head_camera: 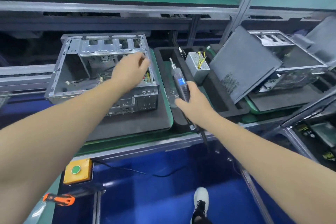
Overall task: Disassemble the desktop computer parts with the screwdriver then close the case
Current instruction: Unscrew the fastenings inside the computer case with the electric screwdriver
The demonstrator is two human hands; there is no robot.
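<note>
An open grey computer case [72, 71] lies on a dark foam pad, its inside facing up. My left hand [130, 71] reaches over the case's right side, fingers blurred and loosely curled near the upper right edge; whether it holds anything is unclear. My right hand [192, 100] grips a black electric screwdriver [179, 80] with a blue display, its tip pointing away from me. The screwdriver hovers over a black foam tray [216, 96] to the right of the case. A silver power supply [197, 65] with yellow wires stands in that tray.
A second case [283, 67] with a dark side panel [243, 63] leaning on it sits at the right. A yellow box with a green button [77, 171] and an orange-handled tool [60, 199] lie at the front left. An upright metal post [241, 9] rises behind the tray.
</note>
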